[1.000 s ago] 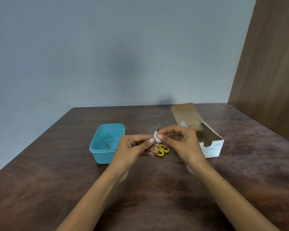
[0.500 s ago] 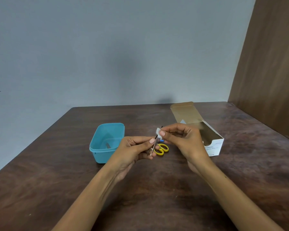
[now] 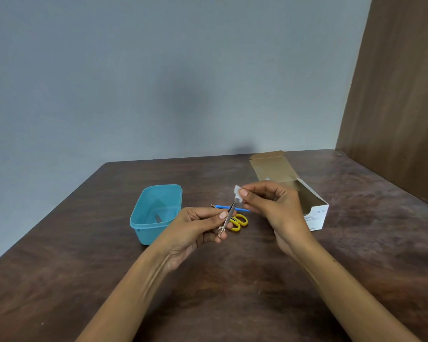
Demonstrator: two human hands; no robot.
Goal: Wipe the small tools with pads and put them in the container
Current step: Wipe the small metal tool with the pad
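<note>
The yellow-handled scissors [image 3: 239, 221] lie partly hidden behind the left hand [image 3: 195, 227]; print on the cardboard box [image 3: 315, 215], right of centre, is too blurred to read.

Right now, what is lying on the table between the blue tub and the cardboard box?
In the head view, yellow-handled scissors and a thin blue tool lie between the blue tub and cardboard box.

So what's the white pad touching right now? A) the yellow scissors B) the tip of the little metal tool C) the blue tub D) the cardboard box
B: the right hand pinches the white pad on the top tip of the metal tool held by the left hand; the yellow scissors lie on the table.
</note>
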